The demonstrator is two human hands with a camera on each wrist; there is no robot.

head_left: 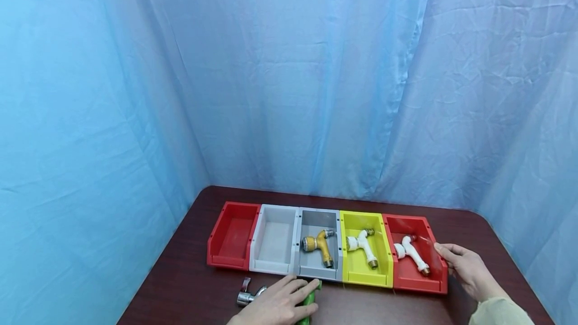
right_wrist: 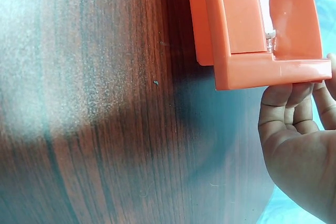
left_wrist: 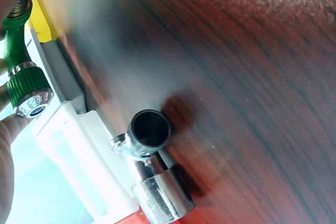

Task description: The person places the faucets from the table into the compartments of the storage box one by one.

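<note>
My left hand (head_left: pixel 276 306) holds a green tap (left_wrist: pixel 27 86) just in front of the bin row. Its ribbed green collar and chrome end show in the left wrist view. Left of that hand, a chrome tap (head_left: pixel 245 298) lies on the table, its round opening facing the left wrist camera. At the far right, my right hand (head_left: pixel 467 269) grips the side wall of the right red bin (head_left: pixel 422 286), thumb at the rim and fingers against the outside. A white tap (head_left: pixel 411 252) rests in this bin.
Side by side with that bin stand a yellow bin (head_left: pixel 368 280) with a white tap, a grey bin (head_left: pixel 316 272) with a yellow tap, a light grey bin (head_left: pixel 271 266) and another red bin (head_left: pixel 229 261). Blue curtains (head_left: pixel 289 89) hang around the dark wooden table (head_left: pixel 180 275).
</note>
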